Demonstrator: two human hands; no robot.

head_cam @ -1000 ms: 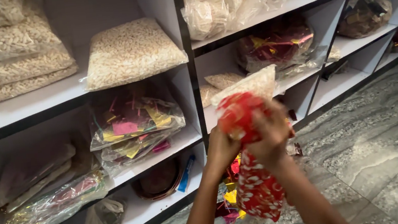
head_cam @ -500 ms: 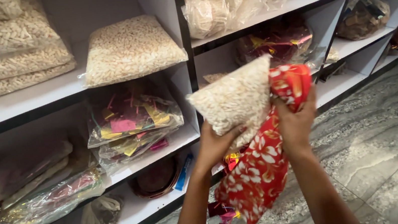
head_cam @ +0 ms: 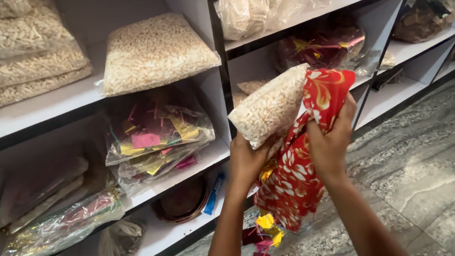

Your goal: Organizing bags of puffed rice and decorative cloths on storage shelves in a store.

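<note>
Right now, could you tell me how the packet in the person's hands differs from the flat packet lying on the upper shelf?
The held packet is tilted up in the left hand, beside red patterned cloth gripped by the right hand; the shelf packet lies flat and untouched. The held packet looks narrower and bunched at its lower end; the shelf packet is broad and pillow-shaped. Both are clear bags of pale puffed grains.

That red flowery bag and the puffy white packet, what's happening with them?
A person stands at white shelves stacked with packets. The left hand grips the bottom of a clear plastic packet of pale puffed grains, tilted up. The right hand clutches a red cloth bag with white and gold flowers beside it, touching the packet. Shiny coloured foil pieces hang under the bag. More puffed-grain packets lie on the shelf above.
</note>
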